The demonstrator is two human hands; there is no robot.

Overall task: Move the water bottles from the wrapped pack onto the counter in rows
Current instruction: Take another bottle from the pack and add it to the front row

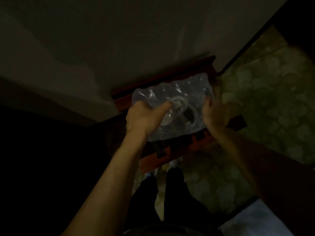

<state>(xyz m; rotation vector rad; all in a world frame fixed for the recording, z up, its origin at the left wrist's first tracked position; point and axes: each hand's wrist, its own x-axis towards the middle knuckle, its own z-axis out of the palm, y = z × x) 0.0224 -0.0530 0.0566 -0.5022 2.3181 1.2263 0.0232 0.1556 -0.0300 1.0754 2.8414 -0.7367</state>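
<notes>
The wrapped pack sits on a low wooden stand. The left hand grips a bottle through the torn film; the right hand clutches the wrap's right edge, likely bracing it.

1. A pale label is showing dark marks on a bottle inside the wrapped pack; the dim, blurred view is leaving them unreadable.
2. No other text is showing.
</notes>
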